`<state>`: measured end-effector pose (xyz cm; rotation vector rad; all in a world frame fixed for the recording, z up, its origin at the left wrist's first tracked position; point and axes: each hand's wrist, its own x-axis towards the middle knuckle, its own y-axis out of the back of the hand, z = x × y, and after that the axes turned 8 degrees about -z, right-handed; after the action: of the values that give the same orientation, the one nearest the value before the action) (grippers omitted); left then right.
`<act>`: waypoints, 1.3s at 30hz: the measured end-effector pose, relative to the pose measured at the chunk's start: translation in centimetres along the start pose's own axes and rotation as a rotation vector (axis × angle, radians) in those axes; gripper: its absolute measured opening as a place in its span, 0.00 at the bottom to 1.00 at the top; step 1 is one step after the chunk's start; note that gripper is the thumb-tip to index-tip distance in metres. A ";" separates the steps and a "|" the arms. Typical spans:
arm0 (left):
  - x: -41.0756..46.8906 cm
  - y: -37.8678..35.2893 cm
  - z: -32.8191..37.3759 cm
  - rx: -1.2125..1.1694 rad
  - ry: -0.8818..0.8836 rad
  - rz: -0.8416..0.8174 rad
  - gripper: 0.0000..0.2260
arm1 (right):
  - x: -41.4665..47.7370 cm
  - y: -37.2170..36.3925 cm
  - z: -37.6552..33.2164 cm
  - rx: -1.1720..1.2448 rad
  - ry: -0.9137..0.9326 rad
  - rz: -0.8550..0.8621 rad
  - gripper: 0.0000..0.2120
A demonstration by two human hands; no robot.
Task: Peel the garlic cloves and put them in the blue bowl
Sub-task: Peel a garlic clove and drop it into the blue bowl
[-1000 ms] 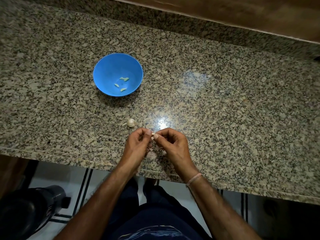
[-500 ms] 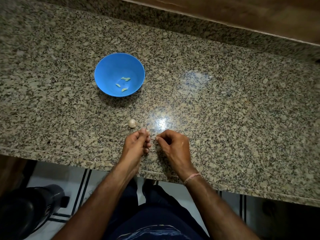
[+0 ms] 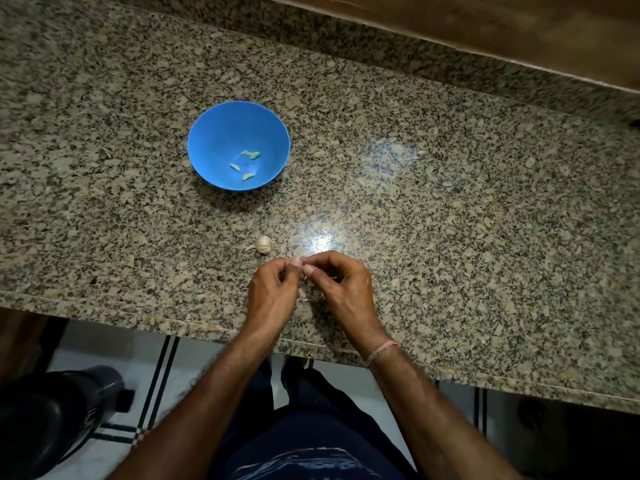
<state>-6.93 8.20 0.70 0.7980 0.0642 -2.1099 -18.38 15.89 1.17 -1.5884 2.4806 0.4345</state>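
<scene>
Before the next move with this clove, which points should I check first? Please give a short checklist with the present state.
1. Left hand and right hand both pinch the clove: ok.
2. Clove fully peeled: cannot tell, the fingertips hide it.
3. Blue bowl upright and open: ok.
4. Way to the bowl free: ok, only the garlic bulb lies near it.
5. Room in the bowl: ok, few peeled cloves inside.

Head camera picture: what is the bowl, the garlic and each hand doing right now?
blue bowl: upright on the counter, a few peeled cloves inside.
garlic bulb: lying on the counter, unpeeled, nobody touching it.
left hand: fingers curled, pinching a small garlic clove.
right hand: fingers curled, pinching the same clove.
</scene>
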 end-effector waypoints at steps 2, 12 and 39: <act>0.0 -0.2 0.0 -0.032 0.015 -0.005 0.15 | 0.1 0.0 0.2 0.052 -0.026 0.004 0.05; -0.7 -0.1 0.8 0.181 -0.077 0.028 0.05 | -0.4 0.2 0.2 0.195 -0.091 -0.002 0.06; -0.8 -0.3 1.5 0.061 -0.112 -0.006 0.07 | -0.3 0.6 -0.4 0.178 -0.133 0.060 0.02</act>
<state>-7.63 8.45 2.28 0.7148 -0.0585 -2.1666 -18.85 16.24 1.71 -1.3756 2.3978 0.3065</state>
